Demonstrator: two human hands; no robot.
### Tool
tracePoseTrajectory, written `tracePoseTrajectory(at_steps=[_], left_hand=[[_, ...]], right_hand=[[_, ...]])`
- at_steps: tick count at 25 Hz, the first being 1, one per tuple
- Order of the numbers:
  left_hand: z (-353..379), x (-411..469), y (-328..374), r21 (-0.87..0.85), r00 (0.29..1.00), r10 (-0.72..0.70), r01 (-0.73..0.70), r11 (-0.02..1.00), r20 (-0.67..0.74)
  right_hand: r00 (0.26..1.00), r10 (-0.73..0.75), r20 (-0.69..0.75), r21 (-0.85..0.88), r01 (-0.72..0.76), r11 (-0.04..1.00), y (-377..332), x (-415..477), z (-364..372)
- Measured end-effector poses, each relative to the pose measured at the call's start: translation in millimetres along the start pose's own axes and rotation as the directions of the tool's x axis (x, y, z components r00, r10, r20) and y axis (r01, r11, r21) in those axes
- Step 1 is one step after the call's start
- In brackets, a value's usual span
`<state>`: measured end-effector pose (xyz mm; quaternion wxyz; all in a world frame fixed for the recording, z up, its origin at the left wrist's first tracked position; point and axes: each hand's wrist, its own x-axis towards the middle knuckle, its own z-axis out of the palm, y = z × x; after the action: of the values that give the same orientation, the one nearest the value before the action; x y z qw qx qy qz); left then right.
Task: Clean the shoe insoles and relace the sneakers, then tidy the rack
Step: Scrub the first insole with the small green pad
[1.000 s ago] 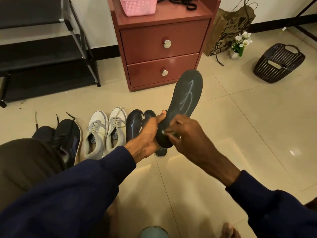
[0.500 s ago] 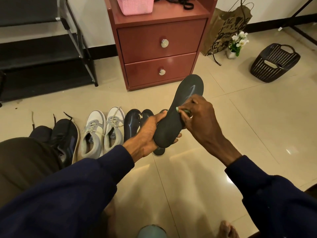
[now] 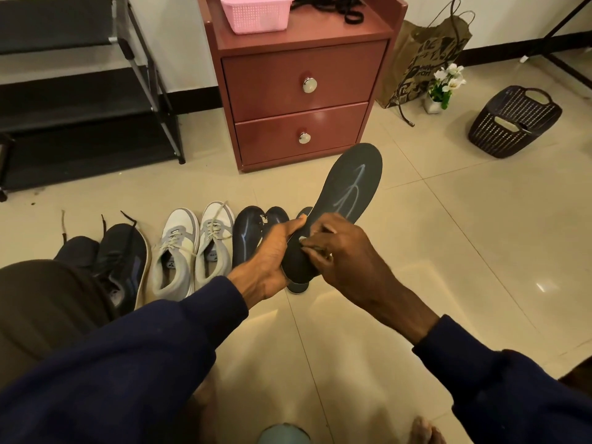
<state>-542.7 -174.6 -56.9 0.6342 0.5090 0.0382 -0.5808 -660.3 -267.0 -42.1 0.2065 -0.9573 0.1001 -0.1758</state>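
Observation:
My left hand [image 3: 272, 254] grips the heel end of a dark insole [image 3: 349, 190] with a pale scrawl on it, held tilted up over the floor. My right hand [image 3: 339, 254] pinches a small pale wipe [image 3: 302, 240] against the insole's lower part. More dark insoles [image 3: 248, 232] lie on the tiles just behind my hands. A pair of white-and-grey sneakers [image 3: 195, 248] stands to their left, with a dark pair [image 3: 121, 261] and loose laces further left. The black shoe rack [image 3: 80, 100] stands at the far left.
A red two-drawer cabinet [image 3: 301, 100] is straight ahead, with a pink basket [image 3: 256, 11] and black laces [image 3: 333, 8] on top. A paper bag [image 3: 423, 59], a small flower pot [image 3: 443, 88] and a dark basket [image 3: 515, 120] sit to the right. My knee fills the lower left.
My right hand has slid back down the insole from its middle to the heel end, rubbing with the wipe. The left hand keeps its grip.

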Motion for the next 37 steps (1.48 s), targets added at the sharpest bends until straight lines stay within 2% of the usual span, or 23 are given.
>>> tracePoseTrajectory(at_steps=[1,4,5,7,10,11,14,15,16,18,20,21,24,25,26,28,29,30,32,34,35,37], left_hand=[[0.7,1.0,0.7,-0.002,1.000,-0.001,0.001,1.000,0.003],[6.3,1.3,2.9,-0.005,0.999,0.022,-0.022,1.000,0.043],[7.5,0.4,2.9,-0.008,0.999,0.023,-0.022,1.000,0.041],[5.5,-1.0,4.1,-0.043,0.999,0.023,-0.022,0.999,0.037],[-0.7,2.4,2.2,-0.037,0.999,0.004,-0.003,0.999,0.040],[0.2,2.3,2.6,-0.041,0.999,0.007,-0.006,0.999,0.039],[5.7,1.6,6.0,-0.070,0.997,0.042,-0.038,0.997,0.062],[5.4,1.4,6.2,-0.064,0.998,0.046,-0.042,0.997,0.053],[3.7,1.6,6.1,-0.055,0.998,0.043,-0.040,0.998,0.041],[-0.5,3.6,5.0,-0.044,0.999,0.028,-0.026,0.999,0.030],[-2.4,4.6,4.1,-0.050,0.999,0.017,-0.015,0.999,0.035],[-0.6,4.5,5.7,-0.059,0.999,0.023,-0.021,0.998,0.034],[2.6,4.2,7.3,-0.067,0.997,0.029,-0.024,0.997,0.077],[2.7,3.0,7.0,-0.069,0.997,0.026,-0.022,0.997,0.067],[2.3,2.3,6.8,-0.080,0.998,0.028,-0.023,0.997,0.055],[0.3,2.0,5.4,-0.092,0.998,0.025,-0.019,0.996,0.063],[0.2,1.1,5.5,-0.092,0.997,0.025,-0.018,0.996,0.073],[0.4,0.8,6.3,-0.085,0.997,0.032,-0.026,0.996,0.073],[1.1,-1.4,8.8,-0.057,0.994,0.035,-0.029,0.998,0.104],[1.0,-2.6,7.9,-0.034,0.989,0.023,-0.018,0.999,0.144],[1.3,-3.5,7.3,-0.029,0.989,0.024,-0.019,0.999,0.149],[0.5,-4.0,5.3,-0.049,0.992,0.038,-0.032,0.998,0.119]], right_hand=[[1.000,-0.014,0.014,-0.009,0.014,1.000,4.0,3.6,-4.3],[0.968,0.140,-0.208,-0.017,-0.146,0.989,32.9,23.5,-22.3],[0.955,0.174,-0.240,0.005,-0.178,0.984,34.6,22.5,-22.6],[0.976,0.135,-0.170,0.032,-0.132,0.991,14.2,10.4,-7.5],[0.996,-0.057,0.062,0.010,0.057,0.998,-13.6,-4.7,4.9],[0.997,-0.043,0.071,-0.018,0.045,0.999,-6.6,1.9,-1.1],[0.982,0.101,-0.159,-0.110,-0.119,0.987,22.2,20.6,-19.1],[0.973,0.133,-0.186,-0.100,-0.154,0.983,22.6,18.8,-19.1],[0.979,0.119,-0.165,-0.076,-0.133,0.988,16.1,14.0,-14.4],[1.000,-0.003,-0.003,0.008,0.003,1.000,-10.7,-2.8,-1.0],[0.993,-0.066,0.099,-0.006,0.067,0.998,-11.2,-4.1,-3.8],[0.998,-0.025,0.065,-0.044,0.028,0.999,-0.5,3.7,-9.3],[0.972,0.146,-0.185,-0.129,-0.172,0.977,27.4,19.0,-24.9],[0.969,0.156,-0.192,-0.104,-0.178,0.979,25.2,16.0,-24.1],[0.982,0.123,-0.141,-0.073,-0.134,0.988,16.4,10.8,-19.3],[0.999,-0.007,0.047,-0.020,0.008,1.000,-8.1,-4.5,-8.3],[0.995,-0.041,0.093,-0.024,0.043,0.999,-8.6,-5.3,-9.0],[0.997,-0.017,0.077,-0.042,0.021,0.999,0.2,0.7,-13.3],[0.988,0.104,-0.116,-0.107,-0.117,0.987,29.3,15.1,-24.9],[0.954,0.205,-0.217,-0.109,-0.232,0.967,45.9,18.6,-34.8],[0.956,0.218,-0.198,-0.075,-0.236,0.969,44.0,15.0,-33.6],[0.989,0.136,-0.048,-0.013,-0.137,0.990,22.8,3.9,-23.5]])
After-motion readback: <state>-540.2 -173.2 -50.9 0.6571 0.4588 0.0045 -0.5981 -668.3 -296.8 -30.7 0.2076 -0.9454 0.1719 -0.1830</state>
